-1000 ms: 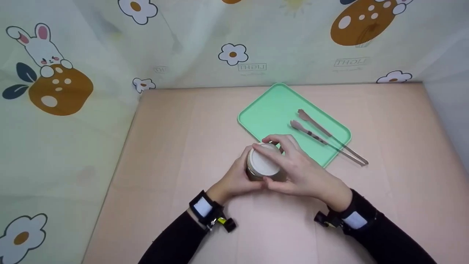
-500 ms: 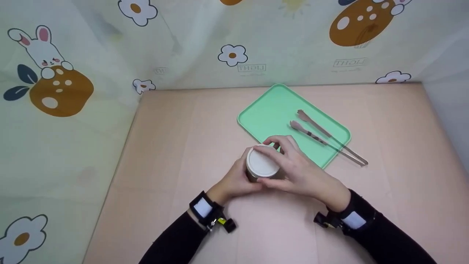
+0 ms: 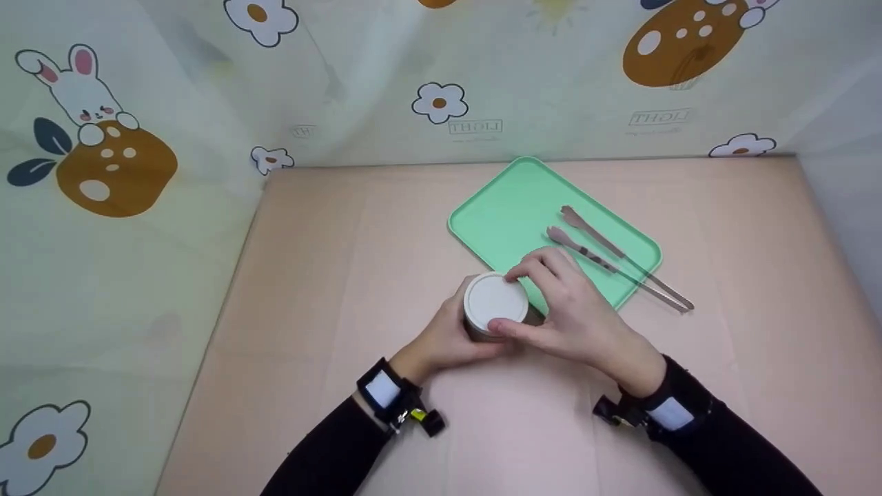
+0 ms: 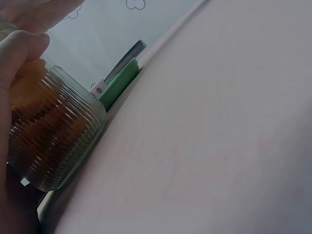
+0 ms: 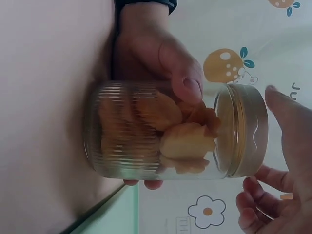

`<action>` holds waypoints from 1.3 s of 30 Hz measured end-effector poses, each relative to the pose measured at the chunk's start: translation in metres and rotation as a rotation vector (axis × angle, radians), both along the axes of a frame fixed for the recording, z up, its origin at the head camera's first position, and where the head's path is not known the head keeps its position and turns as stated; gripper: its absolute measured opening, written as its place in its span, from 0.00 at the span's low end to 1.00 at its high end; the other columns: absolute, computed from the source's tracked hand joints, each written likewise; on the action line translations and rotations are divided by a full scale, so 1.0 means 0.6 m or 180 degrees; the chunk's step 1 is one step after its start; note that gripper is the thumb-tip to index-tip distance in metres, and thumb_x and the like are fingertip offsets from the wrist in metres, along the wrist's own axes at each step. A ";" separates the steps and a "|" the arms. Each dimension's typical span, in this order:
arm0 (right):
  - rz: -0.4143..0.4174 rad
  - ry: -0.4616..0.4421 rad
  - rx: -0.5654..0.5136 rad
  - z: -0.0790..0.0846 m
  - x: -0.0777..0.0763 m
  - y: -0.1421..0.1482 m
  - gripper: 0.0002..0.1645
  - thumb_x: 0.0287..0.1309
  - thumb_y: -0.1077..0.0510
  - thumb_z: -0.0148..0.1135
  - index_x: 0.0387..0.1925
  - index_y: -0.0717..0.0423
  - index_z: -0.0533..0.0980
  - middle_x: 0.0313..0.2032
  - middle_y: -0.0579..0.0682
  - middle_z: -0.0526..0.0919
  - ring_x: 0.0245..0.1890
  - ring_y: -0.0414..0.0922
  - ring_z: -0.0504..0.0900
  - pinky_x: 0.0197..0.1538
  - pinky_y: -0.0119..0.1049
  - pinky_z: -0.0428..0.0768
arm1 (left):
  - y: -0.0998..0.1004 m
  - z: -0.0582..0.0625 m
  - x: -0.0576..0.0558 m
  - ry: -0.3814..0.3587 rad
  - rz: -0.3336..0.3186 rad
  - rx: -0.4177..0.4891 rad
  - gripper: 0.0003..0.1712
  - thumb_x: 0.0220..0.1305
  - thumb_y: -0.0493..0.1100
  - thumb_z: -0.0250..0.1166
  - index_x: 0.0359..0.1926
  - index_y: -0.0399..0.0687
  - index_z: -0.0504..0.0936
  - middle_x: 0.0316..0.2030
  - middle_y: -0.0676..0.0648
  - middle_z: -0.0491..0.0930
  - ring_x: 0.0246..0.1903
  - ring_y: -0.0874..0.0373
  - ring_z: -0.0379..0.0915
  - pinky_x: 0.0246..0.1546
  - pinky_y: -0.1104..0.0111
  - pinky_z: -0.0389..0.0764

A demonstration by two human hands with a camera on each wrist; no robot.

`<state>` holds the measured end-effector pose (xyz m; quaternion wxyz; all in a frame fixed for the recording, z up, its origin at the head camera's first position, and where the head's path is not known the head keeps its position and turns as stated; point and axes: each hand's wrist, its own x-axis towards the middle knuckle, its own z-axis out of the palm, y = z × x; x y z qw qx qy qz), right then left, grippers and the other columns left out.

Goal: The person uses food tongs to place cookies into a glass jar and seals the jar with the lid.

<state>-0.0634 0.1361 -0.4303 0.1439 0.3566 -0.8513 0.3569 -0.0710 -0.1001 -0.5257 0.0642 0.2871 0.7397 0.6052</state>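
A ribbed clear glass jar stands on the table, with golden-brown snack pieces inside and a white lid on top. My left hand grips the jar's body from the left, its thumb lying along the glass in the right wrist view. At the lid, my right hand has its thumb on the near rim and bent fingers at the far right rim, pinching it across. The left wrist view catches the jar's ribbed side close up; its lid is mostly out of that view.
Behind the jar, a green tray lies at an angle on the pale pink table. Metal tongs rest across it, their bent end reaching past its right edge. A patterned curtain borders the table's back and left.
My right hand's fingers have drawn back from across the lid to its right rim, and the thumb has come up onto its near edge. The left hand has stayed on the jar.
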 end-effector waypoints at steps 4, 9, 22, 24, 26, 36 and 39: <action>0.0286 0.0038 0.0017 -0.003 -0.001 -0.006 0.40 0.65 0.39 0.78 0.68 0.56 0.77 0.68 0.55 0.77 0.69 0.52 0.74 0.72 0.48 0.75 | 0.000 -0.001 -0.001 0.0032 -0.0013 -0.0021 0.54 0.54 0.44 0.86 0.77 0.46 0.66 0.67 0.47 0.79 0.67 0.53 0.76 0.73 0.56 0.74; 0.0568 0.0003 -0.0024 -0.007 0.001 -0.012 0.39 0.67 0.45 0.76 0.72 0.59 0.76 0.70 0.56 0.77 0.70 0.52 0.75 0.71 0.48 0.77 | -0.001 -0.002 -0.003 0.0075 -0.0054 -0.0034 0.55 0.54 0.43 0.84 0.79 0.44 0.64 0.69 0.46 0.78 0.67 0.52 0.75 0.73 0.55 0.73; -0.0181 -0.0056 -0.0025 -0.002 0.015 -0.012 0.41 0.49 0.32 0.86 0.51 0.55 0.81 0.50 0.50 0.78 0.53 0.47 0.79 0.56 0.42 0.80 | -0.001 0.000 -0.004 -0.0042 -0.0054 0.0013 0.53 0.50 0.37 0.81 0.77 0.45 0.67 0.68 0.45 0.79 0.67 0.51 0.76 0.73 0.55 0.73; -0.0173 -0.0059 -0.0045 0.000 0.012 -0.009 0.39 0.48 0.32 0.87 0.48 0.54 0.80 0.48 0.48 0.78 0.51 0.45 0.78 0.54 0.41 0.79 | -0.001 0.000 -0.003 -0.0023 -0.0054 0.0015 0.53 0.49 0.37 0.81 0.76 0.44 0.67 0.68 0.44 0.79 0.66 0.51 0.76 0.73 0.55 0.73; -0.0077 -0.0079 -0.0046 0.000 0.008 -0.006 0.38 0.50 0.34 0.86 0.48 0.53 0.79 0.50 0.47 0.77 0.53 0.44 0.77 0.57 0.41 0.79 | -0.001 0.000 -0.004 0.0019 -0.0051 0.0005 0.53 0.51 0.38 0.82 0.76 0.44 0.67 0.68 0.44 0.79 0.67 0.51 0.75 0.74 0.56 0.72; 0.0880 -0.0367 -0.0100 -0.016 -0.011 -0.002 0.44 0.59 0.53 0.77 0.75 0.55 0.72 0.74 0.56 0.73 0.75 0.53 0.71 0.76 0.48 0.72 | -0.003 -0.002 -0.003 0.0009 -0.0090 0.0022 0.56 0.52 0.42 0.84 0.78 0.46 0.64 0.68 0.47 0.79 0.68 0.52 0.75 0.75 0.56 0.71; 0.0707 -0.0377 -0.0172 -0.016 -0.009 -0.003 0.45 0.58 0.48 0.82 0.73 0.57 0.73 0.69 0.54 0.75 0.70 0.51 0.74 0.72 0.45 0.75 | -0.002 0.001 -0.002 -0.0045 -0.0077 0.0053 0.56 0.51 0.41 0.84 0.78 0.47 0.65 0.68 0.47 0.79 0.68 0.52 0.74 0.75 0.55 0.70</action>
